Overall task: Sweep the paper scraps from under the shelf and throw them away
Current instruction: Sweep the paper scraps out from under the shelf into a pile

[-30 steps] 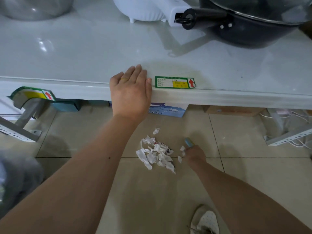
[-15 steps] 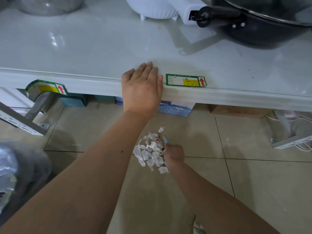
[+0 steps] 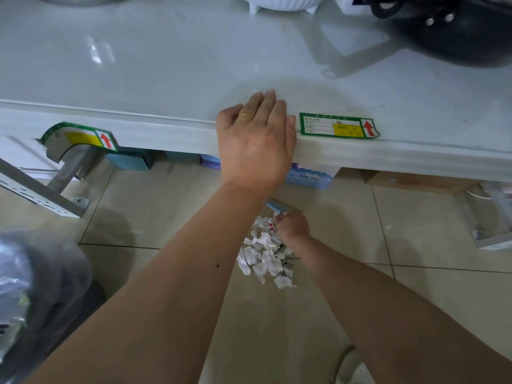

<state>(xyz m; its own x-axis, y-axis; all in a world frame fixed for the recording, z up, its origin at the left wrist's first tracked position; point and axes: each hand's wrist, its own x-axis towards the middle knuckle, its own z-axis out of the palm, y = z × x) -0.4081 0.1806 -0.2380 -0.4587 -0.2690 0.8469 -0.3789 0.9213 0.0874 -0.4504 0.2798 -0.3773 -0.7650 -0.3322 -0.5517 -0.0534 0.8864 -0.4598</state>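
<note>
Gripping a small blue brush (image 3: pixel 277 205), the right hand (image 3: pixel 292 225) is gathering white torn paper scraps (image 3: pixel 264 253) just before the glossy white shelf (image 3: pixel 166 79); the left hand (image 3: pixel 255 142) is resting flat on its edge. Brisk strokes risk scattering scraps back underneath.

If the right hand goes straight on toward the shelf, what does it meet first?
Probably the blue-and-white box under the shelf. The right hand, holding a small blue tool, points that way over bare floor tile, though depth is unclear.

Left hand (image 3: pixel 256 142) flat, right hand (image 3: pixel 292 225) clenched

Beige tiled floor (image 3: pixel 415 231); glossy white shelf (image 3: pixel 166 65), dim light.
</note>
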